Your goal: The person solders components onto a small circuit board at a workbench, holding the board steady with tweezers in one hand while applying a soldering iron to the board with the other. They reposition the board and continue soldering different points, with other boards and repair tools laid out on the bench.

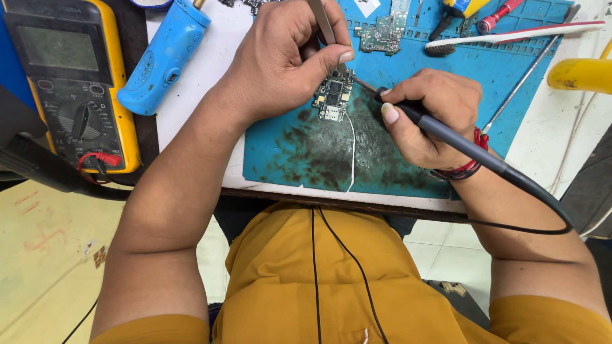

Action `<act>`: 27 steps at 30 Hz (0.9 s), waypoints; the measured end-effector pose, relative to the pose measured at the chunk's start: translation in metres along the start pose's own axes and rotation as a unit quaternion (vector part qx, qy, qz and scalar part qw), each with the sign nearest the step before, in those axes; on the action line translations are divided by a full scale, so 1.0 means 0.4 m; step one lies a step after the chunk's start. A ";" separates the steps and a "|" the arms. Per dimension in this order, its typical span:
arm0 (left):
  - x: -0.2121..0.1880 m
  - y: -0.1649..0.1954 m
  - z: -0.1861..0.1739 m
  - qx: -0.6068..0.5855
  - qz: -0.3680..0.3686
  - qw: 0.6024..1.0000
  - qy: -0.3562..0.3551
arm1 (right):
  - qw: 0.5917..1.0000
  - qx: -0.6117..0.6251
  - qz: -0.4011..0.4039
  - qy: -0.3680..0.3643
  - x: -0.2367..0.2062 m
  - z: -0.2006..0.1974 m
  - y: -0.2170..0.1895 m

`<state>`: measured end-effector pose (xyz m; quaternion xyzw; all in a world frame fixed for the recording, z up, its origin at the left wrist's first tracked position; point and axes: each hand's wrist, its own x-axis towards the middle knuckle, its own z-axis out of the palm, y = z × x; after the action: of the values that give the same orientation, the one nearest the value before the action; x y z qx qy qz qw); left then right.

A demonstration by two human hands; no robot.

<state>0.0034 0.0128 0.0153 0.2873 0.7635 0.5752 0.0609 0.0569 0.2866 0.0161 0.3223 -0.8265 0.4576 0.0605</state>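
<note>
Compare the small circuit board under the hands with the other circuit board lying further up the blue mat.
The small circuit board is dark, narrow and upright in the view, pinned by the left hand while the right hand brings a soldering iron tip to its edge. The other circuit board is greener, wider and lies untouched. The first sits on the mat's blackened, worn patch; the second on cleaner blue. Both lie flat, components up.
</note>
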 end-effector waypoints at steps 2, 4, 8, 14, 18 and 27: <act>0.000 0.000 0.000 0.002 0.001 1.000 0.000 | 1.000 0.000 -0.001 0.001 0.000 0.000 0.001; -0.002 0.000 -0.001 0.005 -0.002 1.000 0.000 | 1.000 -0.003 -0.001 0.002 -0.001 0.002 0.001; -0.002 -0.002 0.001 0.010 0.004 1.000 0.001 | 1.000 -0.003 0.003 0.001 -0.001 0.001 -0.001; -0.003 -0.004 0.001 0.013 0.008 1.000 0.001 | 1.000 0.002 0.001 0.001 0.001 0.000 0.000; -0.001 -0.005 0.003 0.013 0.003 1.000 0.000 | 1.000 0.000 0.005 0.001 -0.001 -0.001 -0.001; -0.002 -0.004 0.002 0.008 0.001 1.000 -0.002 | 1.000 -0.012 -0.004 0.018 -0.004 -0.005 0.001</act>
<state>0.0037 0.0129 0.0135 0.2899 0.7678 0.5682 0.0593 0.0573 0.2892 0.0164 0.3169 -0.8294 0.4528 0.0812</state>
